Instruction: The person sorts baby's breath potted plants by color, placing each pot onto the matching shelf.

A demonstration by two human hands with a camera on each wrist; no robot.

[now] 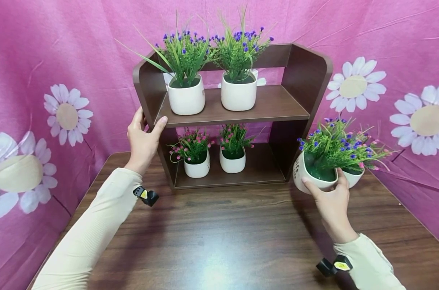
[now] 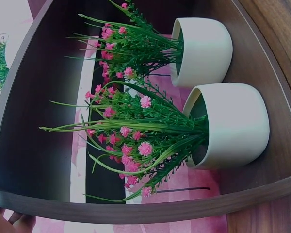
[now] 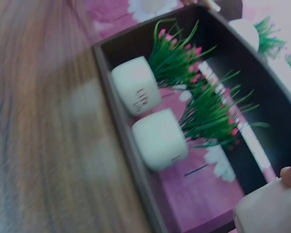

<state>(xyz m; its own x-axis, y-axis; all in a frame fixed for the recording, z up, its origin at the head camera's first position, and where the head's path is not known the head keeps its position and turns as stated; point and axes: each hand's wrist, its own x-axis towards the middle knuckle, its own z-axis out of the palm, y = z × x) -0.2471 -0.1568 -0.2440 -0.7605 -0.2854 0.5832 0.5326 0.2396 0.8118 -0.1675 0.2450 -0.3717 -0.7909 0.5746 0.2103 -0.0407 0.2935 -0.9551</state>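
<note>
A dark brown two-tier shelf [image 1: 237,117] stands on the table. My left hand [image 1: 143,139] grips its left side panel, thumb at the front edge and fingers on the outer face. With my right hand [image 1: 333,203] I pinch the rim of a white pot with purple flowers [image 1: 313,171], tilted, just right of the shelf. Behind it another white pot with pink flowers [image 1: 353,177] is partly hidden. On the upper board are two purple-flowered potted plants [image 1: 187,98] [image 1: 239,94]; on the lower board are two pink-flowered ones [image 2: 235,126] [image 2: 206,51].
The wooden table [image 1: 219,229] extends in front of the shelf. A pink cloth backdrop [image 1: 96,40] printed with large white daisies hangs behind and at both sides. Black straps with cameras [image 1: 145,195] sit on both wrists.
</note>
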